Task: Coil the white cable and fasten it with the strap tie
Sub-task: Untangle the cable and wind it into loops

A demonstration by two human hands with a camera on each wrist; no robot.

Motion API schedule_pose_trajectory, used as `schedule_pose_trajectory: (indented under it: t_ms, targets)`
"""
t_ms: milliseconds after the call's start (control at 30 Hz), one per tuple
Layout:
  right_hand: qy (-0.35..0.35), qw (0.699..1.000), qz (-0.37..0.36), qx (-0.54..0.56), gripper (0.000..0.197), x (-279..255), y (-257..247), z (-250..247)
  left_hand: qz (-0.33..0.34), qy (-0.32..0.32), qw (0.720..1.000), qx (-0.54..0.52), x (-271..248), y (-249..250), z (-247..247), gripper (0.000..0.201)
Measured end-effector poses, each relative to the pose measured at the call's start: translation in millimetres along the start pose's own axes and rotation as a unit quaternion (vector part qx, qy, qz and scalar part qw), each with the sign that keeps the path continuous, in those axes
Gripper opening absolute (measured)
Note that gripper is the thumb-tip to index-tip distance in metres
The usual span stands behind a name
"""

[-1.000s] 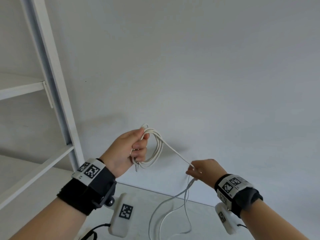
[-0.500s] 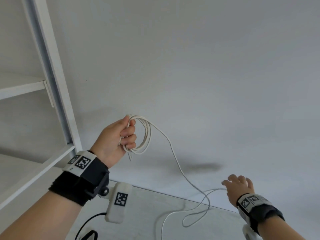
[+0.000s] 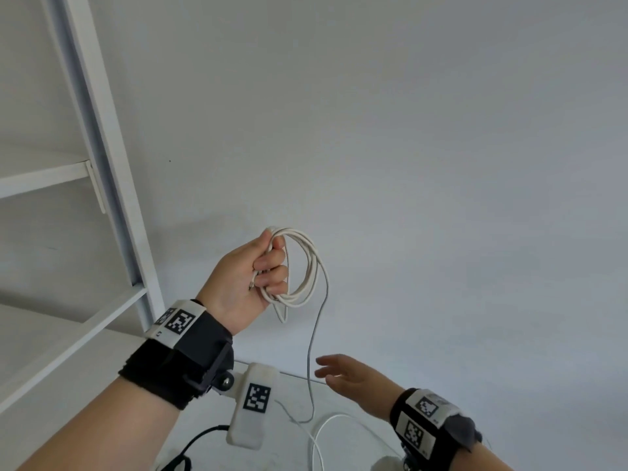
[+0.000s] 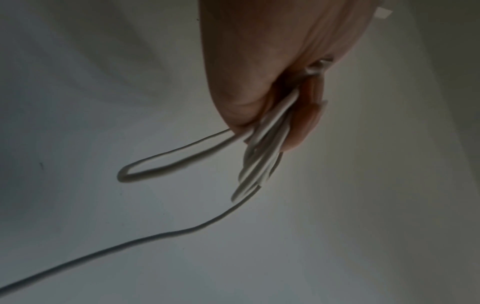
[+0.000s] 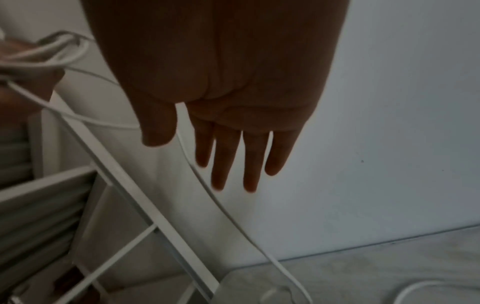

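L hand: I see my left hand [image 3: 249,278] raised in front of the wall, fingers [image 3: 272,266] curled tight round a bundle of loops of the white cable [image 3: 306,266]. Wrist view confirms, several strands pinched between palm and fingertips [image 4: 301,131].
R hand: right hand [image 3: 353,377] lower, fingers [image 5: 228,160] straight and spread, holding nothing. Sits just beside the hanging strand; whether it touches I can't tell.
Cable: coil hangs from the L hand w/ one small loop sticking out to the side [image 4: 166,162]. A single strand drops from the coil down to the tabletop [image 3: 356,450], where the rest lies in loose curves.
Cable end: a metal-tipped plug pokes out by the heel of the L hand [image 4: 318,65].
Strap tie: can't make it out in any view.
Surroundings: white shelf unit [image 3: 102,164] at left, plain white wall [image 3: 407,130] behind. Wrist cams w/ marker tags on both arms.
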State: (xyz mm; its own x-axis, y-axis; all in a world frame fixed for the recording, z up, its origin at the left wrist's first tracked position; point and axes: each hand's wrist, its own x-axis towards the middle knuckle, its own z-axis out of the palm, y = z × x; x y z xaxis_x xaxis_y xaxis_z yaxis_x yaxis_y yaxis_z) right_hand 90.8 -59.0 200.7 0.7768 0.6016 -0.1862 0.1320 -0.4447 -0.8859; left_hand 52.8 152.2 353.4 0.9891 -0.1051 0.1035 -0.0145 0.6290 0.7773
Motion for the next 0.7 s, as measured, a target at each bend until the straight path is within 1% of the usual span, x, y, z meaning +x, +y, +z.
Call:
schedule_pose_trajectory:
  t_ms: [67, 100, 133, 167, 200, 267, 300, 333, 367, 400, 433, 500, 533, 567, 633, 700]
  targets:
    - [0.085, 0.996, -0.002, -0.018, 0.032, 3.2, 5.6, 7.1, -0.002, -0.004, 1.0, -0.02, -0.7, 2.6, -1.7, 0.029]
    - [0.105, 0.994, 0.0, -0.015, 0.04, 3.9, 5.9, 9.6, -0.004, -0.007, 1.0, -0.028, -1.4, 3.2, -2.1, 0.028]
    - [0.099, 0.995, 0.004, -0.001, 0.045, 3.6, 3.0, 12.3, -0.005, -0.012, 0.999, -0.036, -1.8, 3.6, -2.4, 0.028]
    - [0.076, 0.997, 0.009, 0.023, 0.044, 4.2, 1.2, 15.2, -0.005, -0.016, 0.999, -0.043, -1.8, 3.9, -2.8, 0.027]
    - [0.044, 0.998, 0.007, 0.05, 0.038, 3.9, -1.6, 18.6, -0.004, -0.019, 0.999, -0.048, -1.9, 4.2, -3.2, 0.027]
    - [-0.007, 0.997, -0.004, 0.079, 0.019, 2.1, -6.9, 24.5, 0.0, -0.021, 0.998, -0.052, -1.2, 5.3, -3.8, 0.027]
    - [-0.021, 0.996, -0.012, 0.088, 0.016, 0.2, -8.7, 25.7, 0.002, -0.02, 0.998, -0.053, -0.5, 6.1, -4.2, 0.027]
    - [-0.032, 0.994, -0.022, 0.102, 0.019, -1.5, -9.4, 25.8, 0.006, -0.017, 0.999, -0.052, 0.2, 7.0, -4.6, 0.028]
    - [-0.028, 0.992, -0.028, 0.116, 0.023, -2.0, -9.3, 24.8, 0.011, -0.008, 0.999, -0.047, 0.6, 7.8, -5.4, 0.029]
    - [-0.003, 0.992, -0.023, 0.126, 0.027, -2.7, -10.6, 22.7, 0.018, 0.003, 0.999, -0.037, 1.2, 8.2, -6.0, 0.029]
    - [0.039, 0.991, -0.014, 0.125, 0.03, -2.7, -10.5, 19.1, 0.025, 0.016, 0.999, -0.022, 1.8, 8.0, -7.0, 0.03]
    - [0.12, 0.991, -0.009, 0.057, 0.029, -5.2, -15.5, 11.3, 0.04, 0.046, 0.998, 0.017, 2.8, 5.5, -7.9, 0.03]
    - [0.14, 0.99, -0.02, -0.008, 0.026, -7.8, -21.8, 8.0, 0.047, 0.062, 0.996, 0.04, 3.1, 3.0, -8.2, 0.03]
    - [0.139, 0.986, -0.043, -0.085, 0.02, -10.2, -28.8, 5.6, 0.053, 0.079, 0.993, 0.065, 3.8, -0.1, -8.7, 0.03]
    - [0.102, 0.964, -0.1, -0.225, 0.014, -17.1, -47.0, 3.6, 0.061, 0.108, 0.983, 0.133, 4.7, -7.8, -8.2, 0.029]
    - [0.088, 0.943, -0.139, -0.29, 0.016, -22.7, -64.6, 1.8, 0.07, 0.127, 0.964, 0.223, 3.8, -14.3, -6.7, 0.028]
